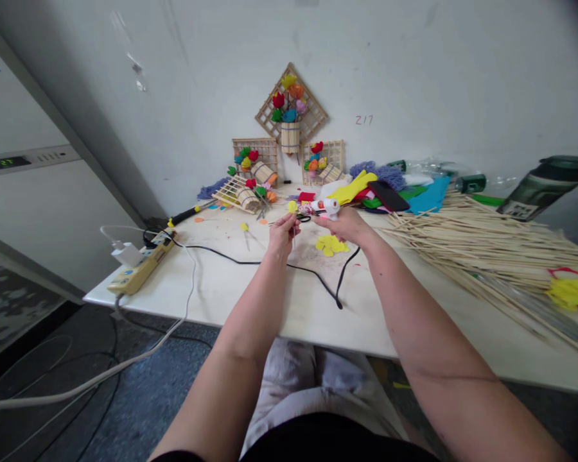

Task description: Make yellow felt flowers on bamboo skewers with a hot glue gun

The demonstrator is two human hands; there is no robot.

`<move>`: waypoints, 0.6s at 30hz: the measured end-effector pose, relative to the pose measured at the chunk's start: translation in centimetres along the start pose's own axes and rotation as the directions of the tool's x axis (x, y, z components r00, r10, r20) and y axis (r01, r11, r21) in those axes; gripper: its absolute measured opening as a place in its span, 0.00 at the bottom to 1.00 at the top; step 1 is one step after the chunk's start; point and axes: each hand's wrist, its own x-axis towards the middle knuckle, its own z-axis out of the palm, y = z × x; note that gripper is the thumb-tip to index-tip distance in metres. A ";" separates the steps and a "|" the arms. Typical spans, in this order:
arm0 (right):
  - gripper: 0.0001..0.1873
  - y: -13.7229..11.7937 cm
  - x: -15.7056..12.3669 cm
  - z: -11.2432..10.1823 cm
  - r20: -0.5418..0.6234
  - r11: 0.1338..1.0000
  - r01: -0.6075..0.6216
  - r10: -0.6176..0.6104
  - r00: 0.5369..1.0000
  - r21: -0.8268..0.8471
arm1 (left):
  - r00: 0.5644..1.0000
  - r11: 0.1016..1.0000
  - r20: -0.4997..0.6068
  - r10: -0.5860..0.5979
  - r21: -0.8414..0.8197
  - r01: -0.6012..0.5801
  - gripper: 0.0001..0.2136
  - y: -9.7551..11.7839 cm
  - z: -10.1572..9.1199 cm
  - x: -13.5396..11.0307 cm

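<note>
My right hand is closed round a white glue gun, its orange nozzle pointing left. My left hand pinches a thin wooden stick with a small pink felt flower at its top, right at the nozzle. Both hands hover above the white table. The gun's black cord trails across the table. Yellow felt petals lie just under my right hand.
A pile of long wooden sticks covers the right side. Felt sheets and a black phone lie behind. Finished stick-and-flower crafts lean on the wall. A power strip with a charger sits at the left edge. A dark bottle lies far right.
</note>
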 end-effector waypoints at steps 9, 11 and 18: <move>0.22 0.1 0.0 -0.1 -0.020 1.000 0.002 -0.002 1.000 -0.003 | 1.000 1.000 0.025 -0.013 -0.017 0.013 0.08 0.1 0.0 -0.1; 0.22 0.1 0.0 0.0 -0.030 1.000 0.011 -0.011 0.999 -0.002 | 1.000 1.000 0.023 -0.018 -0.017 0.018 0.08 0.2 0.1 -0.2; 0.22 0.3 0.3 0.0 -0.070 1.000 0.006 -0.007 0.998 -0.011 | 0.999 0.999 0.011 -0.046 -0.023 0.047 0.07 0.6 0.5 -0.7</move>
